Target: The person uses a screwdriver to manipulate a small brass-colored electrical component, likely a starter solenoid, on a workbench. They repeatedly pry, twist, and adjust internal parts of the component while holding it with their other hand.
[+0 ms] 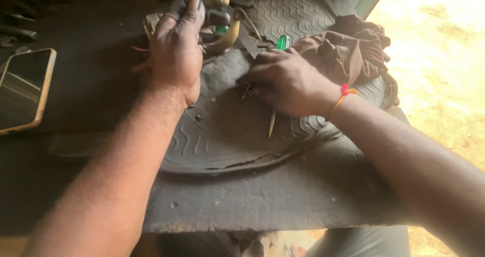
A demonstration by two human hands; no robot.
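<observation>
The person's right hand [285,82] lies knuckles-up on a dark rubber mat [227,135], closed around a screwdriver [273,120]: its green handle [283,42] juts out just beyond the knuckles, and the thin metal shaft runs out from under the palm toward the person, its tip resting on the mat's ribbed surface. A red and orange thread [346,92] circles that wrist. The left hand [174,50] is further from the body, fingers curled over a cluster of small metal parts [222,27], a curved brass-coloured piece among them; whether it truly grips one or only presses on them cannot be told. Between the two hands, a few small screws or washers [204,108] lie loose on the mat. A crumpled brown cloth [348,52] sits just beyond the right hand, and a phone in a yellow-edged case [22,90] rests well off to the outer side of the left hand.

The step in hand looks like sorting or picking up a small fastener beside the tool. The next move probably calls for fine fingertip work, keeping the screwdriver steady while the loose pieces stay put on the ribbed surface.
</observation>
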